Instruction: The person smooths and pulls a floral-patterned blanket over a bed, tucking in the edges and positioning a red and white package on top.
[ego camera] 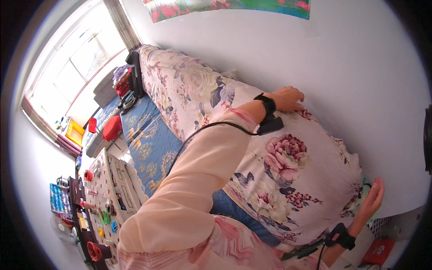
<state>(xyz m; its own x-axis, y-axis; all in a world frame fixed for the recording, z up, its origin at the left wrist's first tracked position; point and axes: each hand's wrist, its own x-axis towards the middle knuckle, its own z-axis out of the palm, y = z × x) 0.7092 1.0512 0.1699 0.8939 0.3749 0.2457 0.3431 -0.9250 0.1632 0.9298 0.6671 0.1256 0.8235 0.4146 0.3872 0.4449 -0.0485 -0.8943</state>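
A pink-and-cream floral fabric cover (pixel 249 162) lies over a long, padded piece of furniture along the wall. My left hand (pixel 288 98) rests on its upper edge beside the wall, fingers bent down; whether they pinch the fabric cannot be told. At the cover's near right end, my right hand (pixel 371 197) is raised with its fingers extended, holding nothing visible. Pale green material shows beside that hand, partly hidden. A blue patterned quilted cloth (pixel 148 135) spreads below the floral cover, partly behind my left sleeve. Both wrists wear black straps with devices and cables.
Left of the blue cloth stands a table with a dotted cover (pixel 98 199), bearing several small items. Folded clothes (pixel 123 82) are piled at the far end near the window. A red stool (pixel 112 128) stands beyond the table. A red box-like object (pixel 378 251) lies lower right.
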